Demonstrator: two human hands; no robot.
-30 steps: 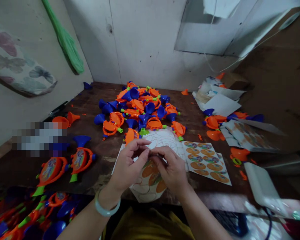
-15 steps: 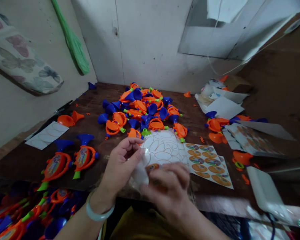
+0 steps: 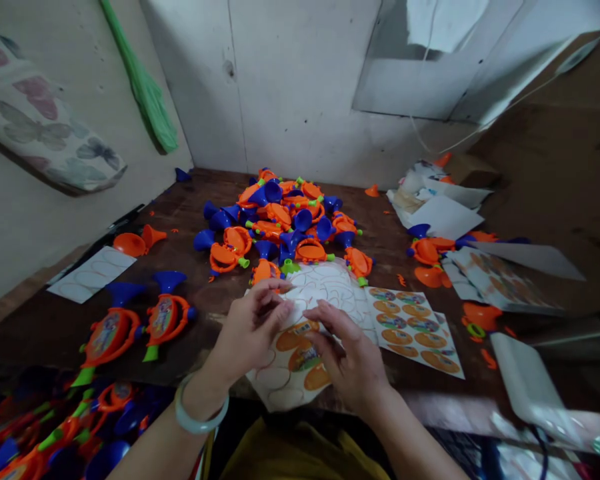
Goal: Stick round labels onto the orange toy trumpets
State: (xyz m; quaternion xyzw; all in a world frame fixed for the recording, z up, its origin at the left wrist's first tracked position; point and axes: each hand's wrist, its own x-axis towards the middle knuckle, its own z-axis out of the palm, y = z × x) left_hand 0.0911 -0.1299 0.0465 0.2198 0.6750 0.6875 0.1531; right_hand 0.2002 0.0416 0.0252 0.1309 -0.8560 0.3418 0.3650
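Note:
A partly used sheet of oval stickers (image 3: 280,380) lies near the front table edge, with orange stickers left on it and several bare outlines. My left hand (image 3: 250,327) pinches its upper left part between thumb and curled fingers. Over the sheet's right side, my right hand (image 3: 355,353) is bent, thumb and forefinger apart, with nothing seen between them. Beneath and beyond the hands are white used backing sheets (image 3: 325,283). To the right lies a fuller sticker sheet (image 3: 415,327). Two orange toy trumpets with blue bells, one a stickered toy trumpet (image 3: 165,317), rest on the left.
A heap of orange and blue toy trumpets (image 3: 285,220) covers the table's middle back. Sticker stacks (image 3: 510,280) and a white box-shaped device (image 3: 527,387) stand at the right. More trumpets (image 3: 55,427) fill the area below the table's left edge. A backing sheet (image 3: 93,273) lies far left.
The sticker sheet, bent up between the hands before, now lies flatter with its orange stickers facing up. My right hand has risen slightly and its blur is gone.

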